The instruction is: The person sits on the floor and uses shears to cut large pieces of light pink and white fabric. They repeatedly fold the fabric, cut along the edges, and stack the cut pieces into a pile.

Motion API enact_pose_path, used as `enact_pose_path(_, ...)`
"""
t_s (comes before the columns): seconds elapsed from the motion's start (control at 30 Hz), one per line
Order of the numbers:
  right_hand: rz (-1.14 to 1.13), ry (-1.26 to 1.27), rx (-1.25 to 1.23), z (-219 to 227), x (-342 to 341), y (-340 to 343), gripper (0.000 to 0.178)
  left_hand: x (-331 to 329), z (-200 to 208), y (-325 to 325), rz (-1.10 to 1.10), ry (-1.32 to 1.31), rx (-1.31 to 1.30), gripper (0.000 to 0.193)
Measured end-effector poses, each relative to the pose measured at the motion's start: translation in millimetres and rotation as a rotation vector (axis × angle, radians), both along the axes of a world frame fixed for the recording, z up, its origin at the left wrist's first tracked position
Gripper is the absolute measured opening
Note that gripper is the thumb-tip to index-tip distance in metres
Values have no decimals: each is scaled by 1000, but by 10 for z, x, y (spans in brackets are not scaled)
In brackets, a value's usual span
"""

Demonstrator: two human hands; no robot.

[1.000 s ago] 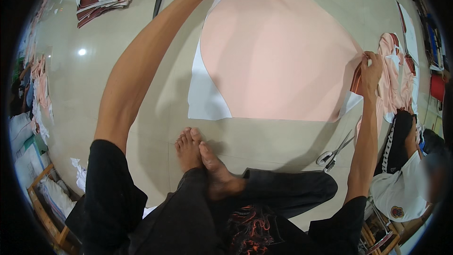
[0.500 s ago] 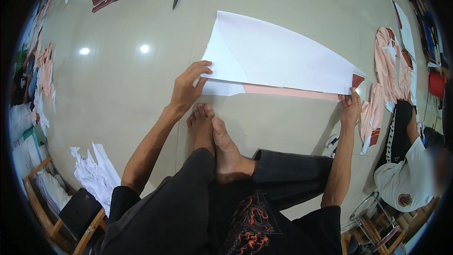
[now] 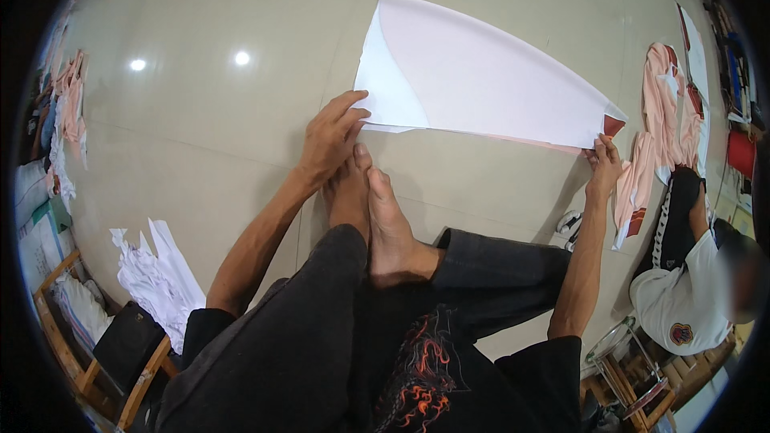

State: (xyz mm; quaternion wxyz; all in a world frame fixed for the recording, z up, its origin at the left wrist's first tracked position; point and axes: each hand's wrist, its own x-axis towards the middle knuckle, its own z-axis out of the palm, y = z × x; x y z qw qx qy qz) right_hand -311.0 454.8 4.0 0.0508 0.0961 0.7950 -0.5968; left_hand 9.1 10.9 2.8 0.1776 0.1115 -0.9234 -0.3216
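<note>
A large sheet of white paper with pale pink fabric (image 3: 481, 80) lies folded over on the glossy floor in front of me. My left hand (image 3: 330, 138) presses on the folded sheet's near left corner, fingers spread on the edge. At the near right corner, where a dark red tip shows, my right hand (image 3: 604, 162) pinches the fold. My bare feet (image 3: 373, 208) rest on the floor just below the fold, between my arms.
Pink and white cut fabric pieces (image 3: 662, 120) lie at the right, beside a seated person in a white shirt (image 3: 682, 297). Scissors (image 3: 569, 224) lie near my right forearm. White paper scraps (image 3: 152, 273) and a wooden stool (image 3: 120, 353) are at lower left.
The wide pink sheet was folded toward me, from a far reach of my left arm to a flat fold. Both hands now hold the near fold edge; the view has shifted slightly.
</note>
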Motion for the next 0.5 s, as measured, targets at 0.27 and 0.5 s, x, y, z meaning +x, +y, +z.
enact_pose_path(0.27,37,-34,163,13,-54,88,17,98,-106,-24,14,-17,66,21)
enact_pose_path(0.5,80,-72,264,47,-69,75,15,151,-63,-61,-35,-18,20,15)
